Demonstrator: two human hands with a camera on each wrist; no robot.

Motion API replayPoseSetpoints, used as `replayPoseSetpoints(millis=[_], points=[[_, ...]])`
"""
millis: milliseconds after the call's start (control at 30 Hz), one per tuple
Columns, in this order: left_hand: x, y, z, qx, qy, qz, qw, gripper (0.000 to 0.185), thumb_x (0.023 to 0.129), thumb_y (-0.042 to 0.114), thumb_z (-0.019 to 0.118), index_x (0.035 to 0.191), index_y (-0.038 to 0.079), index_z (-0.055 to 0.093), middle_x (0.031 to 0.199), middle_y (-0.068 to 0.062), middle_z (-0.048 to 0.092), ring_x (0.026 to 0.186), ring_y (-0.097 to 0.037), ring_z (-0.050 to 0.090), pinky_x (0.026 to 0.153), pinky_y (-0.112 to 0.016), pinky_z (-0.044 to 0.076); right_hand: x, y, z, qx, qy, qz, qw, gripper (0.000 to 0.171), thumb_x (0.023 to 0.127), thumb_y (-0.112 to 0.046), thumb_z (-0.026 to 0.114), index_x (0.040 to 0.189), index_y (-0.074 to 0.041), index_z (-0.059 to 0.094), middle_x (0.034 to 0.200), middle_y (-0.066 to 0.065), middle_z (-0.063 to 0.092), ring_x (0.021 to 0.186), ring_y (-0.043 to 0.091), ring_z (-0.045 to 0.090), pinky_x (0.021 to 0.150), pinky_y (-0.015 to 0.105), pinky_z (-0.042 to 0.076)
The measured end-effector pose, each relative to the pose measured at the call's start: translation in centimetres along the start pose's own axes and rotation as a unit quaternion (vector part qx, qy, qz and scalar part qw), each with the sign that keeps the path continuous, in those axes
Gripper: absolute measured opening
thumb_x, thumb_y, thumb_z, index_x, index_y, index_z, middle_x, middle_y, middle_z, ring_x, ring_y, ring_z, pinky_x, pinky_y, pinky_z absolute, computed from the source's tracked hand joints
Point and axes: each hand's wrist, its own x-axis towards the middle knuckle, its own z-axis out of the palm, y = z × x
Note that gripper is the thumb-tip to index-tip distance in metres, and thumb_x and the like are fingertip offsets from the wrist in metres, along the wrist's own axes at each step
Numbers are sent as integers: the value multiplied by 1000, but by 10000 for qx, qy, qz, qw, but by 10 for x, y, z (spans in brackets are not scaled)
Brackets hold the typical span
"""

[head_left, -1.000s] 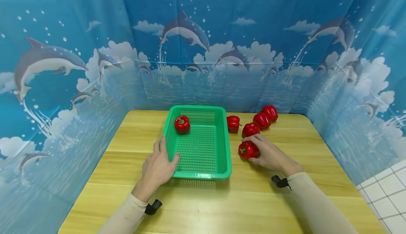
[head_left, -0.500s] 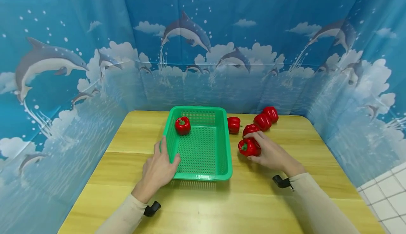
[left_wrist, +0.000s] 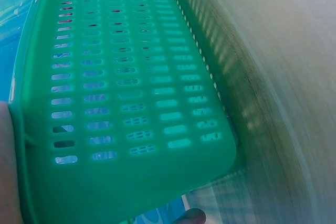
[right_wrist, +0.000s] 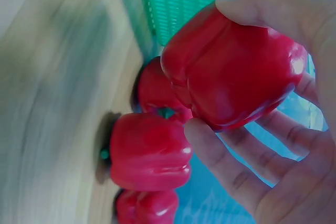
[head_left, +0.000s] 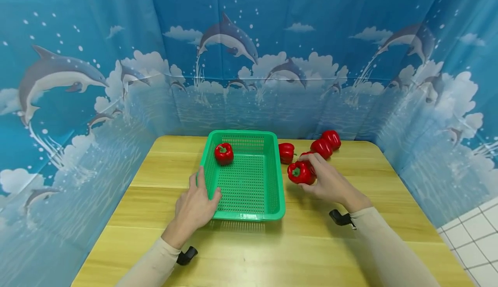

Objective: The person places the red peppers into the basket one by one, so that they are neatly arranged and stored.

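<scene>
My left hand [head_left: 196,202] holds the near left corner of a green plastic basket [head_left: 281,183], its thumb over the front rim and fingers along the left side. The left wrist view shows the basket's slotted wall [left_wrist: 121,182] from outside, with one fingertip [left_wrist: 191,216] low beside it. Raised off the table, a glossy red bell pepper [right_wrist: 236,72] is gripped between the thumb and fingers of my right hand [head_left: 330,183]. Its green stem faces the basket in the head view. Another red bell pepper [head_left: 223,154] sits inside the basket at the far left.
Right of the basket lie a red bell pepper [head_left: 286,153] by its wall, one [right_wrist: 149,153] partly hidden behind my right hand, and two more [head_left: 327,143] farther back. The wooden table [head_left: 249,252] ends at a dolphin-print curtain [head_left: 249,105].
My right hand has lifted the bell pepper and shifted it slightly left and away from me, toward the basket. My left hand and the basket have stayed put.
</scene>
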Motion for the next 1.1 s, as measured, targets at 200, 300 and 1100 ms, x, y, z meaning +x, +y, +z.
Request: replayPoseSetpoints(millis=[200, 300, 1100], points=[[1, 0, 0, -23, -25, -7, 10000, 99, 116, 54, 56, 187, 2, 10, 182, -32, 35, 46, -18, 45, 41, -28, 34, 10, -7, -4, 117, 233, -149, 9995, 82, 91, -17, 102, 157, -6, 54, 148, 13, 65, 132, 32, 68, 104, 56, 69], [2, -1, 0, -8, -51, -5, 10000, 99, 117, 55, 54, 187, 2, 9, 183, -33, 35, 47, -18, 45, 41, -28, 34, 15, -10, -6, 108, 381, -233, 9989, 84, 91, -18, 101, 158, -2, 53, 149, 16, 66, 134, 35, 68, 104, 59, 69], [1, -2, 0, 23, -76, -3, 10000, 100, 117, 55, 55, 187, 1, 8, 182, -34, 35, 47, -19, 46, 41, -29, 35, 57, -47, -5, 191, 343, -230, 9990, 83, 98, -32, 97, 168, -13, 57, 150, 15, 62, 110, 26, 69, 85, 39, 66]])
